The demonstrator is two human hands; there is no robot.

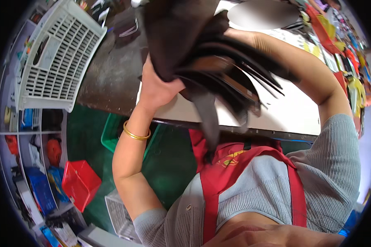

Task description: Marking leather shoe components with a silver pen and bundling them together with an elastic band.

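A thick bundle of dark brown, leather-like pieces [175, 45] hangs over the worktable, its flaps fanned out and blurred by motion. My left hand [158, 88] is closed round its lower left side, with the thumb across the front and the other fingers mostly behind. At the upper right, my right hand [240, 36] is at the bundle's far side and seems to grip it, though its fingers are largely covered by the flaps. One long strip dangles toward my red apron [243, 164].
A pale board [284, 111] lies on the dark worktable [107, 78]. To the left stands a white slatted basket [66, 57], near shelves of parts. A red bin [81, 185] and a green crate [109, 138] are below. Colourful items crowd the right side.
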